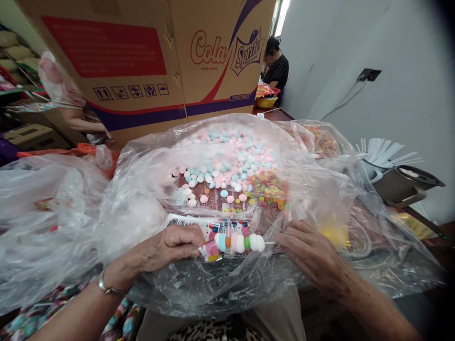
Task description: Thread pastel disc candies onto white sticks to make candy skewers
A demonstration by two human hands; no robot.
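Between my hands lies a candy skewer (239, 242) with white, blue, pink, orange and green pieces threaded on a thin white stick. My left hand (181, 244) pinches the printed end of a wrapper (212, 252) at the skewer's left end. At the right, the fingers of my right hand (302, 246) close on the bare stick. More printed wrappers (194, 221) lie just behind the skewer. Past them are loose pastel candies (227, 177) and small fruit-coloured rings (272, 189) on the plastic-covered table.
A large cardboard box (142, 61) stands behind the candies. Clear plastic bags (53, 208) spread at the left. A dark jug (407, 184) and a container of white sticks (382, 154) stand at the right. Two people (279, 68) are farther back.
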